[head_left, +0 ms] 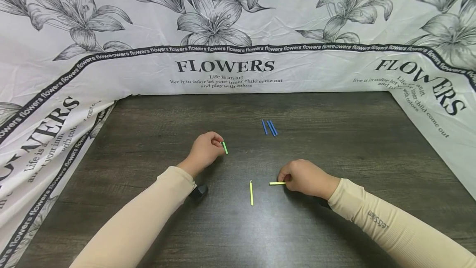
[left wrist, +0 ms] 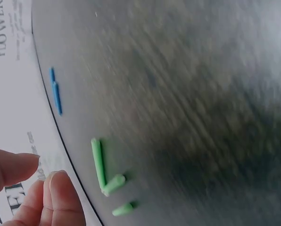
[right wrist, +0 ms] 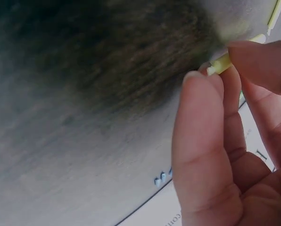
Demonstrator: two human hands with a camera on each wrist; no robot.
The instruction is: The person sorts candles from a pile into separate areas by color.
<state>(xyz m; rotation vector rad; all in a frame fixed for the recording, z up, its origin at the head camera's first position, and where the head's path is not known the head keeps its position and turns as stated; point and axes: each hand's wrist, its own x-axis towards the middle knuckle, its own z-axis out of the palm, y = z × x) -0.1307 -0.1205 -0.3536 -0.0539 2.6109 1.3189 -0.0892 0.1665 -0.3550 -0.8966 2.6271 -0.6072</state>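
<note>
My right hand (head_left: 306,175) pinches a thin yellow candle (head_left: 274,183) between thumb and fingertips, the candle lying sideways low over the table. In the right wrist view its pale wick end (right wrist: 211,70) pokes out by the fingertips. A second yellow candle (head_left: 251,193) lies to the left, pointing away from me. My left hand (head_left: 205,151) is beside the green candles (head_left: 225,148), its thumb and fingers apart with nothing between them. Three green candles (left wrist: 98,165) show on the table in the left wrist view, two of them meeting at one end.
Three blue candles (head_left: 271,128) lie side by side farther back on the dark wood table (head_left: 334,127). A white cloth (head_left: 230,77) with printed flowers and lettering hangs along the table's back and sides.
</note>
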